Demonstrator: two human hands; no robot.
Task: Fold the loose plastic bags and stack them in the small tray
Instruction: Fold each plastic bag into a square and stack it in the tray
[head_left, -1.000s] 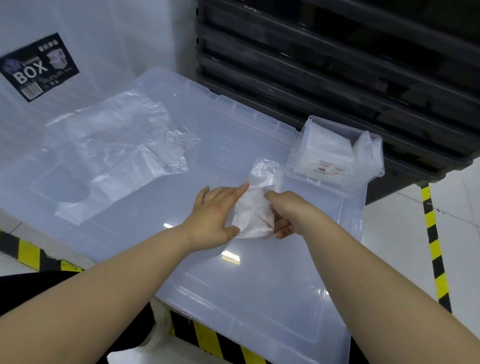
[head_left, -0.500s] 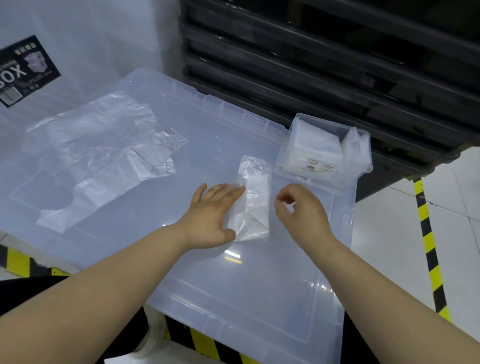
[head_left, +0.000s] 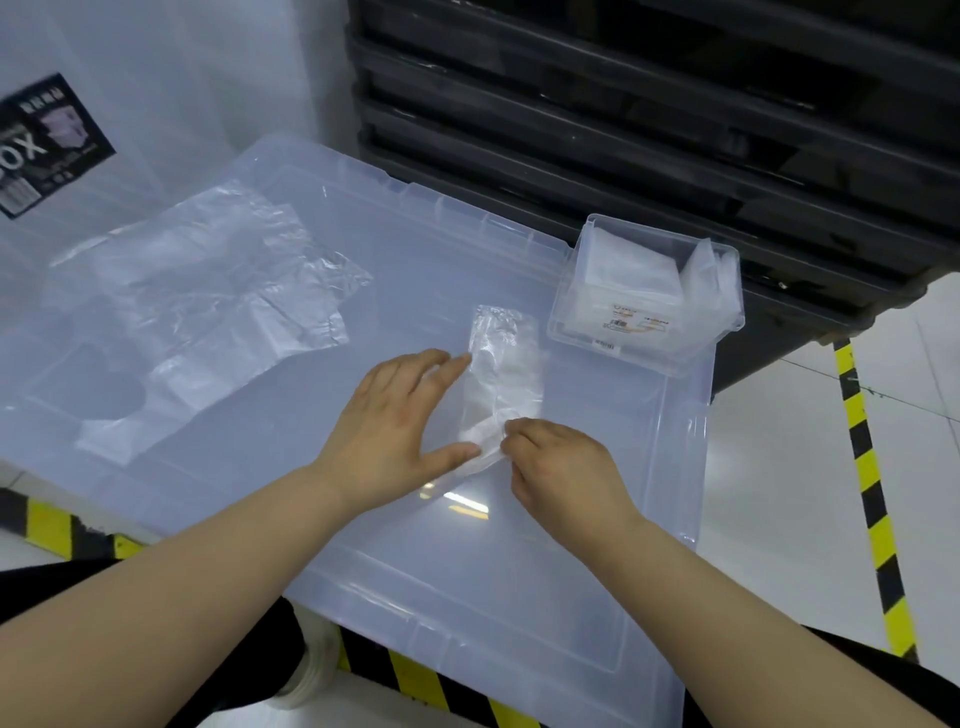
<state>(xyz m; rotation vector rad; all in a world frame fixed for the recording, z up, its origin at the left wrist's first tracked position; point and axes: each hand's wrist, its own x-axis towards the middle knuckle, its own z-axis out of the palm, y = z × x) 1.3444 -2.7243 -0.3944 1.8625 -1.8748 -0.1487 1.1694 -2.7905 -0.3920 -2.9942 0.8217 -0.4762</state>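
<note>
My right hand (head_left: 561, 467) has come back to the narrow folded bag (head_left: 501, 374). Half a second ago it hovered clear; now its fingertips pinch the strip's near end, lifting it slightly off the storage-box lid (head_left: 467, 571). My left hand (head_left: 395, 426) lies flat, fingers straight, pinning the strip's left edge. I judge the next fold is starting. The strip lies between both hands, near the small tray (head_left: 675, 358); loose bags (head_left: 208, 301) wait far left.

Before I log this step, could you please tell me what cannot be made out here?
Head view only:
- Folded bags in the small tray: count unclear, translucent layers merge.
- Box label: cut off by left edge.
- Fingertips of the right hand, at the bag strip: hidden under the hand.
</note>
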